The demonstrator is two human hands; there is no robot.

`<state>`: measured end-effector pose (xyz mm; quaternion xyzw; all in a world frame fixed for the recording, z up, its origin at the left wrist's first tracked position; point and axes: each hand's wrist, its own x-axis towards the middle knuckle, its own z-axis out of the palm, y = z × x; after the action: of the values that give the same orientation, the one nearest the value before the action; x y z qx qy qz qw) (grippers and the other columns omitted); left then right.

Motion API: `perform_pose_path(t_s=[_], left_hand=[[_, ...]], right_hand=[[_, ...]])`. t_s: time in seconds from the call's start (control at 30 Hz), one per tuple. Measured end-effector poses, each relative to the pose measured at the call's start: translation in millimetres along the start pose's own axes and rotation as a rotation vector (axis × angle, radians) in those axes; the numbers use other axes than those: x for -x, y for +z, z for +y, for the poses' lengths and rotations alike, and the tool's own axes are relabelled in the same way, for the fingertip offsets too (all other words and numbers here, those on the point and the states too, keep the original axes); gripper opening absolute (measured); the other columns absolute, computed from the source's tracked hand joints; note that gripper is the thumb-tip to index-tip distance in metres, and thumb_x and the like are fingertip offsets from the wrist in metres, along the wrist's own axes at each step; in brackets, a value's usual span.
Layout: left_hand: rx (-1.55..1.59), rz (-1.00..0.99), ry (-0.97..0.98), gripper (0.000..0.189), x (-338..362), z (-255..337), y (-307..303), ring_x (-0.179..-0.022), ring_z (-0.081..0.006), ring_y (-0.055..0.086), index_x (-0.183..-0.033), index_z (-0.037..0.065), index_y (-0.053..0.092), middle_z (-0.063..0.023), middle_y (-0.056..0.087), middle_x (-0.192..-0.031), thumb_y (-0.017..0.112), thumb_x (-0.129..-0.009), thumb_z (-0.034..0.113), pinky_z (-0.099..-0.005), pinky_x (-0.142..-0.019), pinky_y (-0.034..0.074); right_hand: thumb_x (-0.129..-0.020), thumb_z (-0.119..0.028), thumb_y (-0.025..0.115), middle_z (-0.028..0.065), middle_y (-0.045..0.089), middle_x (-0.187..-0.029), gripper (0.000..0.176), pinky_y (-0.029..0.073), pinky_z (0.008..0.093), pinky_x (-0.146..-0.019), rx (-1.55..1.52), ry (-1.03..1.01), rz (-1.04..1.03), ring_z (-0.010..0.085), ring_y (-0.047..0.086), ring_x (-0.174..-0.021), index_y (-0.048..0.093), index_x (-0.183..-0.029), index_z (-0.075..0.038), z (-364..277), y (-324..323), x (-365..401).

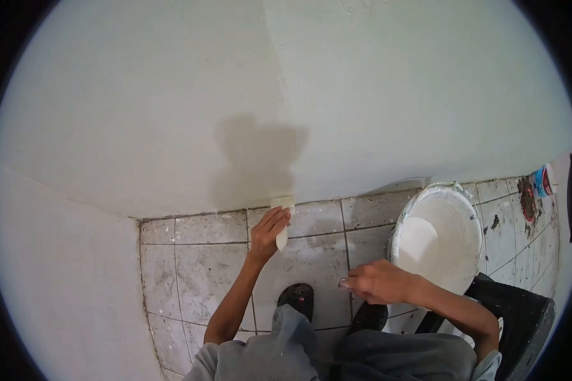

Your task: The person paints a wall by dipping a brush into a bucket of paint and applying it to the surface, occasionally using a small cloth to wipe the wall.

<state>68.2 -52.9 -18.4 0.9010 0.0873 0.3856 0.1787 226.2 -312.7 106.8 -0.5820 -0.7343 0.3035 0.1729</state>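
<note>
My left hand (pixel 271 232) is closed around a cream paintbrush (pixel 282 240), whose wide end meets the foot of the wall (pixel 190 149) at the floor line. My right hand (pixel 378 281) is closed in front of the bucket's left side, above my right shoe. A small greyish tip shows at its fingers; I cannot make out whether it is a held thing or a paint-smeared fingertip. The bucket (pixel 395 244), smeared with white on its rim, holds white paint (pixel 419 244).
Dirty white floor tiles (pixel 210 270) run along the wall. A black stool (pixel 515 311) stands at my right, below the bucket. At the far right lies a blue and white tub (pixel 544 180) beside dark debris (pixel 527 200). Another wall (pixel 63 273) closes the left side.
</note>
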Motion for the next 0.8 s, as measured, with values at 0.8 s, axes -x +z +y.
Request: perform_pose_path(t_s=[0.8], left_hand=[[0.052, -0.095, -0.006, 0.032, 21, -9, 13, -0.107, -0.0323, 0.064, -0.106, 0.001, 0.068, -0.0158, 0.068, -0.108, 0.069, -0.074, -0.002, -0.0418, -0.094, 0.051]], right_hand=[[-0.076, -0.005, 0.064, 0.0129, 0.064, -0.087, 0.030, 0.053, 0.0448, -0.067, 0.019, 0.031, -0.074, 0.0334, 0.065, -0.081, 0.063, -0.106, -0.004, -5, -6, 0]])
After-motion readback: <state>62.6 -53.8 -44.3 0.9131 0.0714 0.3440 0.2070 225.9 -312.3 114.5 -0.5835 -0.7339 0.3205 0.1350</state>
